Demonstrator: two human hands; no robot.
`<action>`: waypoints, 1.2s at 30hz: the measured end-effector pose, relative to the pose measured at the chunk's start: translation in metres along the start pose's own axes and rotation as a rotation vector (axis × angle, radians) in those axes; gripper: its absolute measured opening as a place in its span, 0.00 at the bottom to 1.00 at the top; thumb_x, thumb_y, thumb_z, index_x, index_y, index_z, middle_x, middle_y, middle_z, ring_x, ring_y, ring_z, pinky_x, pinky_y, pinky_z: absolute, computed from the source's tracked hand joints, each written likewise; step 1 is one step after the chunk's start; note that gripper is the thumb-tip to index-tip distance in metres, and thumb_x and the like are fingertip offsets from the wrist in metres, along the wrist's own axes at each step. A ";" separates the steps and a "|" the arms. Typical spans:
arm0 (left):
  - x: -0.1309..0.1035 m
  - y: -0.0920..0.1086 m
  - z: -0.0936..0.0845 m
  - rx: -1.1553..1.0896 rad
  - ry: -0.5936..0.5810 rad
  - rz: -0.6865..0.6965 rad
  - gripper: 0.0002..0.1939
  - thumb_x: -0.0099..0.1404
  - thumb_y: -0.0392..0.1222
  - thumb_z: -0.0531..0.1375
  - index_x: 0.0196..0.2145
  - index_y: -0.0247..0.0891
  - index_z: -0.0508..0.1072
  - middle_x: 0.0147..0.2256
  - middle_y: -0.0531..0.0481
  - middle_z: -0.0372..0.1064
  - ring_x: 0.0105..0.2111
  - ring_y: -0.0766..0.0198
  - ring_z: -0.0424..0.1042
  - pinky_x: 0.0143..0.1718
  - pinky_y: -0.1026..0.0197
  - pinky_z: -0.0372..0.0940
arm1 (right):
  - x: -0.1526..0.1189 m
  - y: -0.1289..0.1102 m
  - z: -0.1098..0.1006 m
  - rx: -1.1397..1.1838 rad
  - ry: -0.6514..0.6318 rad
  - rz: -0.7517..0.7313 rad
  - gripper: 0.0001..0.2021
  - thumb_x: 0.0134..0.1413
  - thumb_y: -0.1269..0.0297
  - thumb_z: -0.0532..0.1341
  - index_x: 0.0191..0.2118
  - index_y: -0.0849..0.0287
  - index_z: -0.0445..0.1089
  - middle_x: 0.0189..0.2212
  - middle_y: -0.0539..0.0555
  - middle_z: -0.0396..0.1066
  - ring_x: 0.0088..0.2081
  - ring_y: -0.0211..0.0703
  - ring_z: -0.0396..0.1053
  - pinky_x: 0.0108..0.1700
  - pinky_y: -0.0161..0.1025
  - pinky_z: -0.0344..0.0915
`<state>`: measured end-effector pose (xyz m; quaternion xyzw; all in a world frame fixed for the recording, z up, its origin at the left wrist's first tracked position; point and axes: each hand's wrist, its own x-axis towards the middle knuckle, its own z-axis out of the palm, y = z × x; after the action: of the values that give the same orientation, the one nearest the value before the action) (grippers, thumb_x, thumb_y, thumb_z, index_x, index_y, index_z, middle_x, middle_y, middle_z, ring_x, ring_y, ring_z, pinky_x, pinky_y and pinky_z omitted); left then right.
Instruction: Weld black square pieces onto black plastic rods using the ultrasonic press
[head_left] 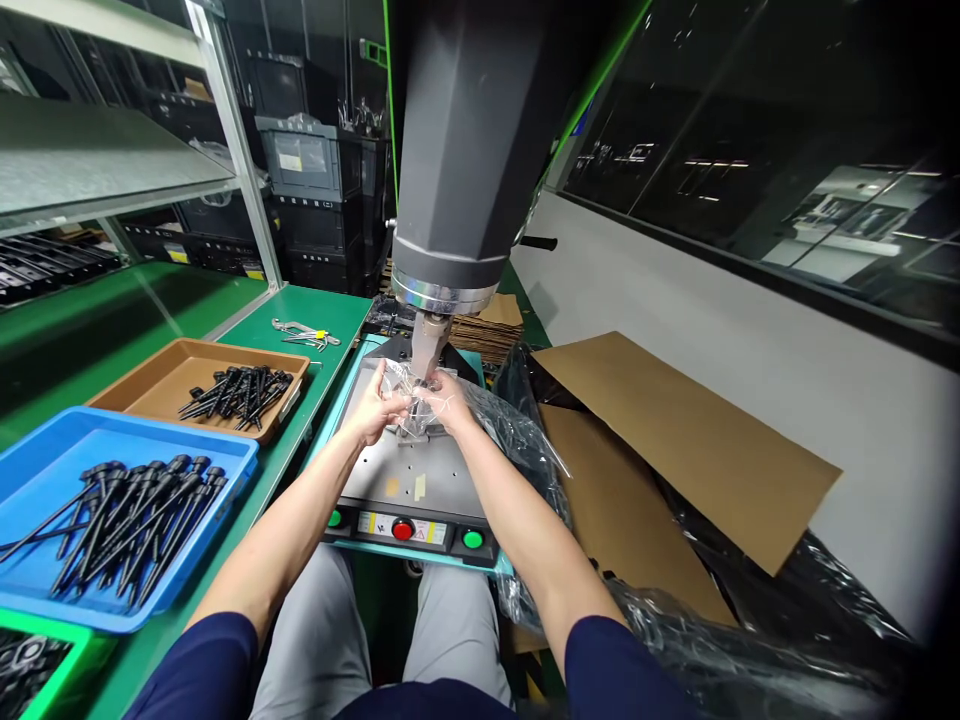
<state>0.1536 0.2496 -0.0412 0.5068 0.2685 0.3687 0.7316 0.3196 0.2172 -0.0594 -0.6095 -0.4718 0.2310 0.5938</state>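
My left hand [377, 405] and my right hand [444, 400] meet under the metal tip [429, 345] of the large dark machine head [465, 150]. Between them is clear plastic film [510, 425], which trails off to the right. The fingers of both hands are closed on it, the left thumb pointing up. A small part is at the fingertips; the film and fingers partly hide it. Below the hands lies the grey machine plate [435, 480], with a red button [403, 529] and green buttons [472, 539] along its front edge.
On the left stand a blue tray [247, 455] and a brown tray [150, 365] with black rod-like parts. A green bin [64, 680] is at lower left. Tools [307, 333] lie on the green table. Cardboard sheets [690, 430] and black plastic are at right. Crates [311, 160] stand behind.
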 end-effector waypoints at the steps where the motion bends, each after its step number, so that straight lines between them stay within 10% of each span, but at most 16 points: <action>1: 0.000 0.000 -0.001 0.003 0.000 0.002 0.64 0.49 0.34 0.73 0.70 0.49 0.34 0.24 0.58 0.67 0.20 0.67 0.70 0.20 0.70 0.60 | 0.001 0.000 -0.001 0.010 -0.025 -0.001 0.14 0.39 0.57 0.65 0.33 0.58 0.70 0.31 0.51 0.73 0.33 0.46 0.69 0.38 0.40 0.66; 17: -0.007 -0.008 -0.002 -0.023 -0.039 0.019 0.63 0.51 0.33 0.72 0.70 0.47 0.34 0.23 0.58 0.67 0.20 0.66 0.70 0.20 0.70 0.59 | -0.009 0.020 0.008 -0.103 0.190 -0.217 0.06 0.46 0.59 0.63 0.28 0.56 0.71 0.41 0.55 0.73 0.46 0.49 0.70 0.50 0.44 0.67; 29: -0.014 -0.025 0.016 -0.047 -0.069 -0.021 0.64 0.51 0.33 0.71 0.70 0.48 0.31 0.24 0.57 0.68 0.21 0.67 0.70 0.20 0.70 0.61 | 0.026 0.016 -0.085 -0.344 0.346 -0.434 0.14 0.54 0.61 0.61 0.46 0.56 0.74 0.62 0.60 0.59 0.65 0.52 0.53 0.67 0.53 0.48; 36: -0.021 -0.036 0.022 -0.020 -0.044 -0.049 0.65 0.50 0.34 0.72 0.70 0.47 0.31 0.24 0.57 0.69 0.20 0.66 0.70 0.20 0.69 0.60 | -0.029 0.072 -0.063 -0.205 0.333 -0.099 0.27 0.52 0.57 0.60 0.59 0.59 0.65 0.64 0.64 0.55 0.65 0.54 0.54 0.62 0.53 0.58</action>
<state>0.1678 0.2127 -0.0668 0.5006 0.2608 0.3418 0.7514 0.3814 0.1712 -0.1229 -0.6726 -0.4173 0.0484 0.6092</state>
